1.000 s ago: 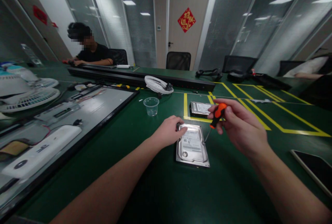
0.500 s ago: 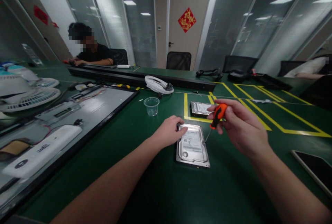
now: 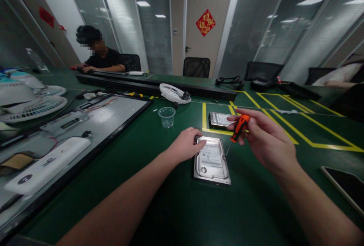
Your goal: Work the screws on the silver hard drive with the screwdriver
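A silver hard drive (image 3: 212,160) lies flat on the green table, label side up. My left hand (image 3: 188,144) grips its far left corner, with the thumb on the top cover and the fingers over the far edge. In my right hand (image 3: 265,139) is a screwdriver (image 3: 240,127) with an orange and black handle, pinched between thumb and fingers. The screwdriver's shaft slants down to the left, and its tip meets the drive's right edge about midway along. Just beyond, a second hard drive (image 3: 218,120) is partly covered by my right fingers.
A clear plastic cup (image 3: 167,117) stands left of the second drive, a white fan grille (image 3: 174,94) behind it. A large panel (image 3: 119,110) with parts on it fills the left side. At right lies a phone (image 3: 345,187). Another person (image 3: 104,58) sits across the table.
The screwdriver handle has turned slightly in my right fingers, its tip staying at the drive's right edge. My left hand keeps its hold on the drive.
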Demonstrator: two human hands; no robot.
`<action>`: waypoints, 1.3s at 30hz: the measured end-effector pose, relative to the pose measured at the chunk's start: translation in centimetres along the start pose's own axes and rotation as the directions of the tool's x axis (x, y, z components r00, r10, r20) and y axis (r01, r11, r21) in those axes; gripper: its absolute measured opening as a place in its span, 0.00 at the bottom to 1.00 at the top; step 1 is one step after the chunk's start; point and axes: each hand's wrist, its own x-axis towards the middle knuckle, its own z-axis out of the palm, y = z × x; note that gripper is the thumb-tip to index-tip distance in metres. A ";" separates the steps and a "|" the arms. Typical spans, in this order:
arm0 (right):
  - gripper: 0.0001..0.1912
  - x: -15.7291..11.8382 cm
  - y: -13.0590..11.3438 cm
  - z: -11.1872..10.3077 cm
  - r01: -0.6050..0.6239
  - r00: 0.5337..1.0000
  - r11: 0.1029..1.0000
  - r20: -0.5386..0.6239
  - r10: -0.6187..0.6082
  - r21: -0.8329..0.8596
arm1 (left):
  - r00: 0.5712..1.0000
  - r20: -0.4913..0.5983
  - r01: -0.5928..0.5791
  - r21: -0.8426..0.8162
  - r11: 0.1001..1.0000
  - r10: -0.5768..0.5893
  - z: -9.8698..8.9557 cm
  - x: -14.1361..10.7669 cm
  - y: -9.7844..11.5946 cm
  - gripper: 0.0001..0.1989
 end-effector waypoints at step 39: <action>0.09 0.0 0.0 0.2 0.084 0.996 0.995 -0.013 -0.083 0.052 | 1.000 0.000 -0.016 -0.008 1.000 0.016 0.1 0.0 -0.4 0.15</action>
